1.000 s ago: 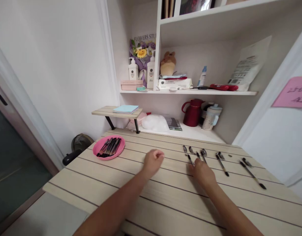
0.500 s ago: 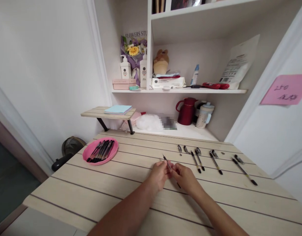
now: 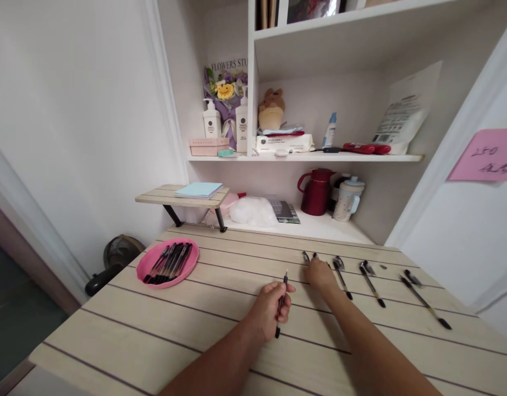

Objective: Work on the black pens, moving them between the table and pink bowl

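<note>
My left hand [image 3: 274, 305] is closed around a black pen [image 3: 282, 302], which stands nearly upright with its bare tip pointing up. My right hand [image 3: 320, 273] reaches down to the tabletop beside two dark pen caps; its fingertips are hidden behind the hand. One pen cap [image 3: 306, 257] lies just left of those fingers, and another cap [image 3: 315, 255] peeks out at them. Further right lie uncapped pens, among them one pen [image 3: 373, 285] and the rightmost pen [image 3: 426, 302], with loose caps [image 3: 413, 278] near their tips.
A pink dish [image 3: 186, 270] with several pens sits on the left of the slatted wooden table [image 3: 154, 324]. Behind it stands a small raised shelf [image 3: 158, 194] bearing light blue paper [image 3: 199, 190]. A red jug [image 3: 317, 192] and a cup [image 3: 348, 201] stand at the back.
My right hand has left the pen and moved right and away from me to the caps. My left hand keeps the pen, now turned more upright.
</note>
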Tool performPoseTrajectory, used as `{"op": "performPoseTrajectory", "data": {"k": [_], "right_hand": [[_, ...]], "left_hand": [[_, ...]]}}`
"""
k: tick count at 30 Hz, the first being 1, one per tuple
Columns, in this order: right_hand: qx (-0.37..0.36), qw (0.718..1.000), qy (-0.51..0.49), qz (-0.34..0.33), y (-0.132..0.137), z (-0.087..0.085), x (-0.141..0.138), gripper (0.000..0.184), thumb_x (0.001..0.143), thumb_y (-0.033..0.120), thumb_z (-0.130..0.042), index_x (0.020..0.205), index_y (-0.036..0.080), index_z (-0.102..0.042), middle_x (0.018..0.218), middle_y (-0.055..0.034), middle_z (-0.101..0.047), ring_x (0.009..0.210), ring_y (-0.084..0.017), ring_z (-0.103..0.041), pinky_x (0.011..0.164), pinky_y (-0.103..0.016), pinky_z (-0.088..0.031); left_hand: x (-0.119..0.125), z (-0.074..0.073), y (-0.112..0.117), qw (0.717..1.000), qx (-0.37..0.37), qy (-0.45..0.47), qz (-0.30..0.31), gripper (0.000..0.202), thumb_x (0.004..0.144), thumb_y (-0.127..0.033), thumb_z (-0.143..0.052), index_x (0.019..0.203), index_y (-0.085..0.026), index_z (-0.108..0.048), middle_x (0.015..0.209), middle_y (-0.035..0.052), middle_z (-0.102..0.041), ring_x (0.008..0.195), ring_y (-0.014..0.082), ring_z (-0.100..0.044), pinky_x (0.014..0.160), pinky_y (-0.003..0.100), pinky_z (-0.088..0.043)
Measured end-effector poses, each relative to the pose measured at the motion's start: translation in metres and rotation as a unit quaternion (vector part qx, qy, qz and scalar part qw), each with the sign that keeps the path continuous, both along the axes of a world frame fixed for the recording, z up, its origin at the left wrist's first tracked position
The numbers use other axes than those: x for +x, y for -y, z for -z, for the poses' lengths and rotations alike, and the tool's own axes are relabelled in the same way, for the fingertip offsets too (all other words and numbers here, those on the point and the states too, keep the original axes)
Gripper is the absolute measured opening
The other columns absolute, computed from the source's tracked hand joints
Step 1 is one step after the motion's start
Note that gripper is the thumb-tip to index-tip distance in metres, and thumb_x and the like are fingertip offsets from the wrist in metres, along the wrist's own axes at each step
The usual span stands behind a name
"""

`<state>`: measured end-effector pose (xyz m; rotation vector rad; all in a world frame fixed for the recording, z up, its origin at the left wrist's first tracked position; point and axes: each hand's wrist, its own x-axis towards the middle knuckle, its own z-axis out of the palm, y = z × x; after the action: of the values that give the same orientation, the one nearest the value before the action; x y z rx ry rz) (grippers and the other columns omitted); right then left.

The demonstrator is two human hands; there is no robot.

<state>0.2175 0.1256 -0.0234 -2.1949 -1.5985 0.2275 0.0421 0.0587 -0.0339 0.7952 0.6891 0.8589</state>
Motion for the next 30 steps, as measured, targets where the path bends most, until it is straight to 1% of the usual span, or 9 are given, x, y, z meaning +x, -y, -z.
{"op": "performPoseTrajectory", "data": {"k": [3, 6, 8, 9, 11, 13, 18, 22, 30], "right_hand": [[0.011, 0.999, -0.030, -0.016, 0.006, 0.001, 0.002, 0.017, 0.070, 0.016, -0.048, 0.077, 0.010, -0.062, 0.081, -0.0204, -0.066, 0.080, -0.025, -0.061, 0.067, -0.031, -0.041], [0.020, 0.996, -0.070, -0.046, 0.017, -0.002, 0.004, 0.012, 0.069, 0.020, -0.050, 0.069, 0.015, -0.061, 0.067, -0.0092, -0.065, 0.066, -0.019, -0.060, 0.060, -0.027, -0.042], [0.032, 0.979, -0.185, -0.073, 0.029, -0.005, 0.004, 0.015, 0.070, 0.026, -0.050, 0.075, 0.017, -0.061, 0.057, -0.0014, -0.061, 0.053, -0.014, -0.055, 0.052, -0.025, -0.041], [0.040, 0.957, -0.276, -0.085, 0.037, -0.006, 0.004, 0.018, 0.070, 0.029, -0.052, 0.080, 0.017, -0.061, 0.054, 0.0010, -0.058, 0.049, -0.013, -0.052, 0.049, -0.024, -0.039], [0.055, 0.879, -0.463, -0.095, 0.053, -0.009, 0.002, 0.025, 0.068, 0.033, -0.058, 0.087, 0.016, -0.060, 0.054, 0.0028, -0.056, 0.047, -0.010, -0.048, 0.046, -0.022, -0.038], [0.057, 0.812, -0.574, -0.087, 0.068, -0.011, -0.001, 0.028, 0.063, 0.034, -0.065, 0.084, 0.016, -0.061, 0.056, 0.0026, -0.055, 0.048, -0.009, -0.047, 0.044, -0.020, -0.036], [0.070, 0.737, -0.669, -0.064, 0.087, -0.014, -0.009, 0.032, 0.054, 0.033, -0.075, 0.079, 0.017, -0.061, 0.065, -0.0005, -0.058, 0.051, -0.009, -0.047, 0.043, -0.020, -0.036], [0.109, 0.728, -0.676, -0.041, 0.087, -0.015, -0.016, 0.035, 0.051, 0.036, -0.076, 0.076, 0.016, -0.060, 0.075, -0.0045, -0.062, 0.050, -0.009, -0.047, 0.041, -0.021, -0.035], [0.151, 0.782, -0.604, -0.040, 0.087, -0.021, -0.022, 0.032, 0.054, 0.038, -0.073, 0.075, 0.017, -0.060, 0.058, 0.0026, -0.054, 0.046, -0.007, -0.043, 0.040, -0.021, -0.030]], "left_hand": [[-0.001, 0.000, -0.001, 1.000, 0.006, -0.004, 0.007, 0.039, 0.068, -0.045, -0.058, 0.089, -0.013, -0.056, 0.055, -0.0029, -0.047, 0.037, 0.0021, -0.031, 0.039, 0.018, -0.010], [0.000, 0.000, 0.000, 1.000, 0.015, -0.017, 0.011, 0.041, 0.068, -0.045, -0.058, 0.091, -0.011, -0.057, 0.055, -0.0022, -0.048, 0.037, 0.0022, -0.031, 0.038, 0.019, -0.011], [0.001, -0.001, 0.001, 0.999, 0.026, -0.031, 0.012, 0.041, 0.068, -0.045, -0.058, 0.091, -0.011, -0.058, 0.056, -0.0020, -0.049, 0.036, 0.0022, -0.032, 0.037, 0.019, -0.012], [0.001, -0.001, 0.003, 0.999, 0.035, -0.038, 0.011, 0.041, 0.068, -0.045, -0.058, 0.090, -0.011, -0.059, 0.056, -0.0020, -0.050, 0.036, 0.0021, -0.032, 0.037, 0.019, -0.013], [0.003, -0.002, 0.005, 0.997, 0.057, -0.052, 0.009, 0.040, 0.068, -0.045, -0.057, 0.088, -0.010, -0.059, 0.055, -0.0019, -0.050, 0.035, 0.0019, -0.032, 0.036, 0.019, -0.015], [0.005, -0.003, 0.008, 0.995, 0.078, -0.067, 0.011, 0.038, 0.070, -0.044, -0.055, 0.086, -0.010, -0.060, 0.055, -0.0018, -0.050, 0.033, 0.0019, -0.031, 0.035, 0.019, -0.015], [0.007, -0.004, 0.013, 0.988, 0.104, -0.109, 0.036, 0.037, 0.070, -0.044, -0.054, 0.084, -0.010, -0.060, 0.054, -0.0020, -0.051, 0.032, 0.0021, -0.032, 0.033, 0.018, -0.016], [0.007, -0.004, 0.013, 0.985, 0.112, -0.125, 0.045, 0.039, 0.070, -0.046, -0.053, 0.084, -0.010, -0.060, 0.054, -0.0022, -0.052, 0.032, 0.0022, -0.033, 0.033, 0.018, -0.017], [0.007, -0.004, 0.012, 0.985, 0.109, -0.123, 0.057, 0.038, 0.072, -0.044, -0.052, 0.086, -0.009, -0.060, 0.054, -0.0020, -0.052, 0.033, 0.0027, -0.035, 0.034, 0.018, -0.018]]}}
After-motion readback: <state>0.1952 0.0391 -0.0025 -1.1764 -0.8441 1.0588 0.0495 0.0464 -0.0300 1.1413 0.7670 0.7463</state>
